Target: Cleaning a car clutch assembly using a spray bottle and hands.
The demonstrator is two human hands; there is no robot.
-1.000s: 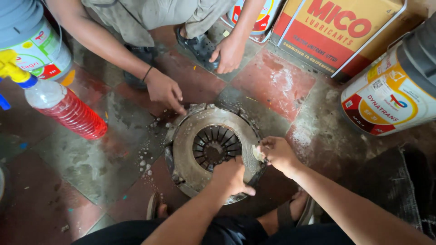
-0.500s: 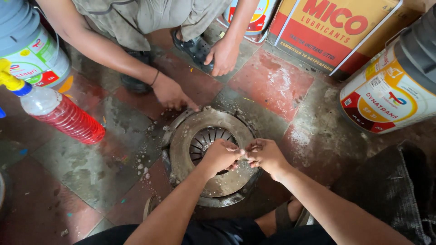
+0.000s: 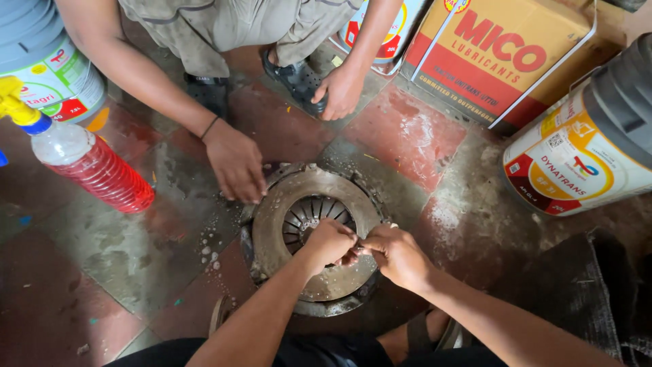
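Both hands meet over the metal disc (image 3: 316, 234) near 4 o'clock from its hub: left hand (image 3: 329, 245) and right hand (image 3: 397, 255), fingers pinched together, perhaps holding something tiny.

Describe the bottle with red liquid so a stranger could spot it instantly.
Start from the round metal clutch plate on the tiled floor and look left. The plastic bottle lies tilted there, beside a bucket; only it holds red liquid under a yellow-and-blue spray top.
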